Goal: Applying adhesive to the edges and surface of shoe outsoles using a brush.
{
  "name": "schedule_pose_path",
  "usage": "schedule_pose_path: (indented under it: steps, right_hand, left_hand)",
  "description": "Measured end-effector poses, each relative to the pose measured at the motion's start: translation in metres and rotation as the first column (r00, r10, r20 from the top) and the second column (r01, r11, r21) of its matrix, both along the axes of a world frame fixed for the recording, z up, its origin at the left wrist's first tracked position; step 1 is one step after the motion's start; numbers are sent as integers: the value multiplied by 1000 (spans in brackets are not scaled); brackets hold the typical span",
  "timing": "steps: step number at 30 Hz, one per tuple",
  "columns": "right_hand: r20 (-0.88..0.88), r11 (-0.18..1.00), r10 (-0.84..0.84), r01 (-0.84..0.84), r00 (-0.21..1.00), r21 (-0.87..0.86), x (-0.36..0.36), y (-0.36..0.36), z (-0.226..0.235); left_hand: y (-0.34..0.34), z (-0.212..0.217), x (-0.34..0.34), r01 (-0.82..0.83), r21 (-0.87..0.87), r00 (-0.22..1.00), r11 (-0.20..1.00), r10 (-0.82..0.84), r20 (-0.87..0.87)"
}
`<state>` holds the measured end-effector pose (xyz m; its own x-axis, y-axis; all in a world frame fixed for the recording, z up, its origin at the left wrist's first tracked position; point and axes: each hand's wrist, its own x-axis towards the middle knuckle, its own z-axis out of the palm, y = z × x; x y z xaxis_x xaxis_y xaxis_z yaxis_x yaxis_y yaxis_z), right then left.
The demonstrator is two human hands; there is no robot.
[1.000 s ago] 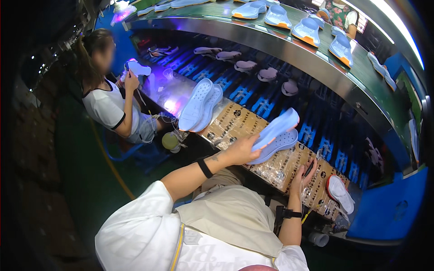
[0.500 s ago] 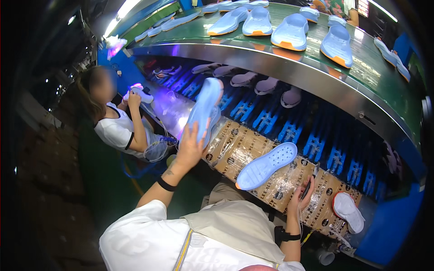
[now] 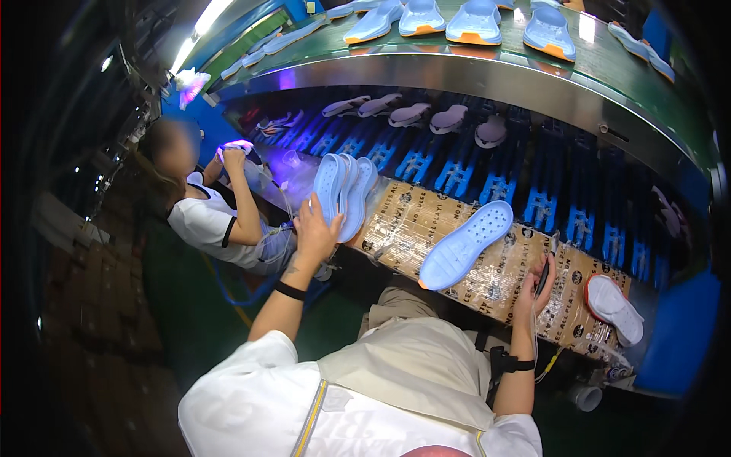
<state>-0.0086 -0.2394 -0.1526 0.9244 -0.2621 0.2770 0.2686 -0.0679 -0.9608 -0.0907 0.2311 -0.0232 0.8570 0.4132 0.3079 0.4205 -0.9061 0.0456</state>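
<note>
My left hand (image 3: 314, 232) grips the near end of a light-blue shoe sole (image 3: 328, 183), its thumb on the right side. That sole leans against other blue soles (image 3: 358, 199) grouped at the left end of the bench. In my right hand (image 3: 533, 293) is a slim black-handled tool (image 3: 542, 280), its tip pointing up and away, a thin pale tube hanging by the wrist. Between my hands another blue sole (image 3: 466, 245), dotted with holes and orange at its near end, lies on the printed brown covering (image 3: 411, 217). Right of my right hand lies a white sole with a red edge (image 3: 614, 308).
Above the bench, a green conveyor (image 3: 510, 57) with a metal edge carries several blue-and-orange soles. Beneath it, blue racks (image 3: 457, 177) hold pale shoe parts (image 3: 449, 119). A co-worker (image 3: 217, 217) handles a piece under purple light at the left. A white pipe end (image 3: 586, 397) sits below the bench.
My left hand has lowered the blue sole from above the bench onto the group at the left. My view has shifted, while the right hand still holds the black tool.
</note>
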Motion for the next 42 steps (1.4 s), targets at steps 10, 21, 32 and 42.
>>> schedule_pose_path:
  steps: [10,21,32,42]
  right_hand:
    - [42,985,-29,35,999,-167,3,0,-3]
    - [68,960,-37,54,997,-276,5,6,1]
    - [1,967,-37,36,999,-253,5,9,4]
    - [-4,957,-13,12,1000,-289,0,11,9]
  left_hand:
    - [-200,-41,11,514,-270,836,814,-546,-55]
    - [-160,-53,31,651,-255,743,715,-668,25]
    - [-145,-70,39,128,-992,947,-4,-298,123]
    - [-81,-4,9,93,-791,973,-605,-115,202]
